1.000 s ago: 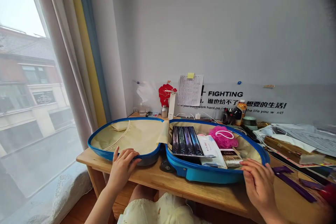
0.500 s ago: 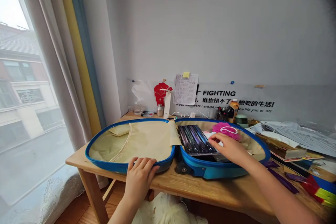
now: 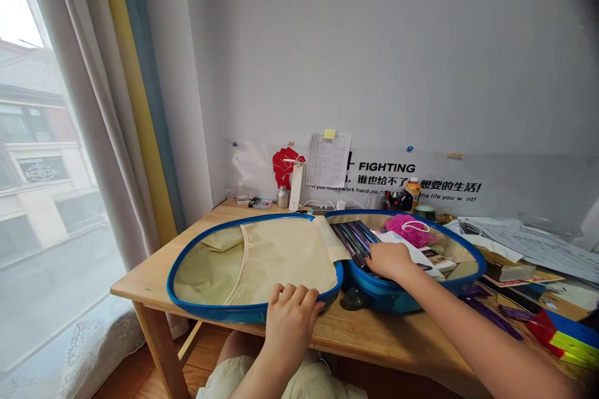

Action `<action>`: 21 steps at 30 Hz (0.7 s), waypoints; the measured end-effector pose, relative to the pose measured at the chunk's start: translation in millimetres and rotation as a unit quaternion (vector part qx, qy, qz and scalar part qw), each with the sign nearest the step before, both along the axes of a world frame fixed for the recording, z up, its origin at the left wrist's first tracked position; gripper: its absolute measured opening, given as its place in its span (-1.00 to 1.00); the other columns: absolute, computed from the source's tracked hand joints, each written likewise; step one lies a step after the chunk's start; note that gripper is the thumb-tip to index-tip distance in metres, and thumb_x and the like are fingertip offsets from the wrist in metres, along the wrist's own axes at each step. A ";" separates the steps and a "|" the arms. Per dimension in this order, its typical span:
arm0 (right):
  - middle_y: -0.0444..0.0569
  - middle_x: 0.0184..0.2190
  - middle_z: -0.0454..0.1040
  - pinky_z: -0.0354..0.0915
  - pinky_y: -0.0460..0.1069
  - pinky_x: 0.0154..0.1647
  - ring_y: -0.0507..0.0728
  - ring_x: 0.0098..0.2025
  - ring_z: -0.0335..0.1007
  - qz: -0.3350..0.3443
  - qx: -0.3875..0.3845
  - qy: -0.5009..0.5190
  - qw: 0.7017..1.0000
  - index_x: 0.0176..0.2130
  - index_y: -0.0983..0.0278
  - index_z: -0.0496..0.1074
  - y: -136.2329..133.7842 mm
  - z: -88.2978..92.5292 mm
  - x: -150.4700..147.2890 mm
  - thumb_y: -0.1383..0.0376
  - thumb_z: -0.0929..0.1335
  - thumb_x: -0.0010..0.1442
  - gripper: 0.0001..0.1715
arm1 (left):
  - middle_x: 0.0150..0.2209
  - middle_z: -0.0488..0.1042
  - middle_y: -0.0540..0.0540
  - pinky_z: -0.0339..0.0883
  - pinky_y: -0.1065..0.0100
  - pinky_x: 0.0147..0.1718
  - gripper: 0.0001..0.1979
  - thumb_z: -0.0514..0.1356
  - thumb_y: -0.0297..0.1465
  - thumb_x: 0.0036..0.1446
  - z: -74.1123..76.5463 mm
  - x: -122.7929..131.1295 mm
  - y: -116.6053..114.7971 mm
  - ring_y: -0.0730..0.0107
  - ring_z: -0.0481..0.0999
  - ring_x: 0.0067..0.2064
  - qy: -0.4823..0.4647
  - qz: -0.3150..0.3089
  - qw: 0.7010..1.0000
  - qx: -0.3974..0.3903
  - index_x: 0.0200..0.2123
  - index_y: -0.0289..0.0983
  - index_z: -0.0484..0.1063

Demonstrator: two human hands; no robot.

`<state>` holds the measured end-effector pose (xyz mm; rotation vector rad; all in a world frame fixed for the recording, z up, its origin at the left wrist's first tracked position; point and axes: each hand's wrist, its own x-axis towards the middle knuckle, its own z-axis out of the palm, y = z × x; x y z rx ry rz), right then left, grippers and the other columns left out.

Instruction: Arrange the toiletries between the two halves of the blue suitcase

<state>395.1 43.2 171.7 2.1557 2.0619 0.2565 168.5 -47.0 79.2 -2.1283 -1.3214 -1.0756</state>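
An open blue suitcase (image 3: 219,313) with a cream lining lies on the table, its two halves spread left and right. My left hand (image 3: 291,318) is closed over the near rim of the left half, thumb to the right. In the right half my right hand (image 3: 389,260) is closed at the near right edge of a flat pack of dark, slim toothbrushes (image 3: 352,238); its fingertips are partly hidden. The pack slants beside the hinge side. To the right of it are a white packet (image 3: 397,239), a pink bath puff (image 3: 406,230) and a small brown-and-white packet (image 3: 437,259).
The wooden table (image 3: 154,277) ends close to me and at the left. Papers (image 3: 528,240) and a box (image 3: 508,269) crowd its right side, with purple strips (image 3: 491,317) nearer. A bottle (image 3: 411,194) and a silver canister (image 3: 282,197) stand by the wall.
The suitcase has shifted to the right in view, my left hand moving with it on the rim. My right hand has lowered, and the toothbrush pack sits deeper in the case.
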 end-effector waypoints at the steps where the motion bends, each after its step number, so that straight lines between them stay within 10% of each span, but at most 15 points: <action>1: 0.28 -0.12 0.52 0.28 0.14 -0.13 0.32 -0.03 0.45 -0.007 -0.006 0.001 1.000 -0.14 0.34 0.51 1.3 0.8 1.8 0.22 0.23 0.19 -0.62 | -0.46 0.47 0.02 0.16 0.23 -0.26 -0.87 0.12 -0.33 0.25 0.2 3.3 0.5 0.34 0.39 -0.39 0.001 -0.002 1.000 -0.003 -0.34 -0.16 0.44; 10: 0.18 -0.13 0.52 0.24 0.06 -0.26 0.30 -0.06 0.45 -0.022 -0.007 0.032 0.999 -0.17 0.31 0.48 4.5 0.6 19.3 0.23 0.18 0.20 -0.62 | -0.16 0.55 -0.01 0.09 0.16 0.09 -0.79 0.09 -0.35 0.24 -1.7 -3.3 -9.5 0.26 0.45 -0.09 -0.051 -0.046 0.998 0.016 -0.08 -0.12 0.43; 21: -0.01 -0.50 0.45 0.01 -0.03 -0.47 0.14 -0.40 0.39 -0.006 0.052 0.070 0.996 -0.47 0.24 0.34 14.8 -3.3 41.8 0.26 0.23 0.11 -0.83 | -0.01 0.51 -0.06 -0.23 0.20 0.31 -0.70 0.09 -0.40 0.21 -17.9 -98.7 -15.5 0.27 0.31 0.15 -0.010 0.041 0.994 0.100 0.01 -0.18 0.40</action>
